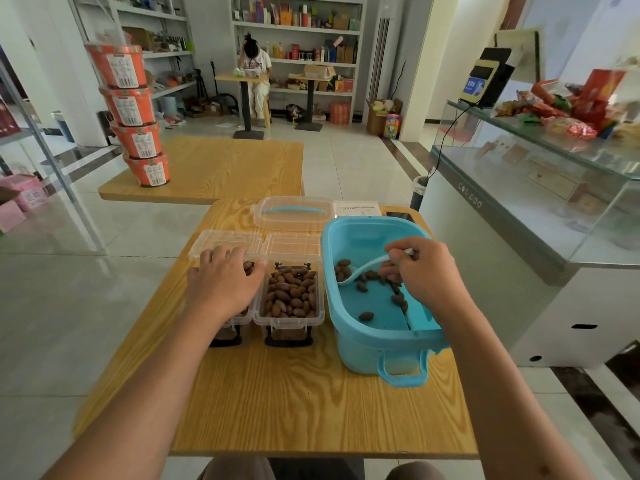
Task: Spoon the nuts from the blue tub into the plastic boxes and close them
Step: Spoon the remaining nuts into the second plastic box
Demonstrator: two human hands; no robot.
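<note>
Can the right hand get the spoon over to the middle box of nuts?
Probably yes: the right hand holds the spoon in the tub beside that open box, nothing between.

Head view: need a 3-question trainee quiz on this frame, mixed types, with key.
1. True or false: both plastic boxes have their lids shut.
2. Multiple choice: the white spoon is in which hand? A) left hand B) right hand C) neither
3. Fill in: the left hand rests on the ____ of the two boxes.

Key:
1. False. The right box, full of nuts, and the left box both have lids hinged back.
2. B. The right hand holds it inside the blue tub.
3. Left.
</note>
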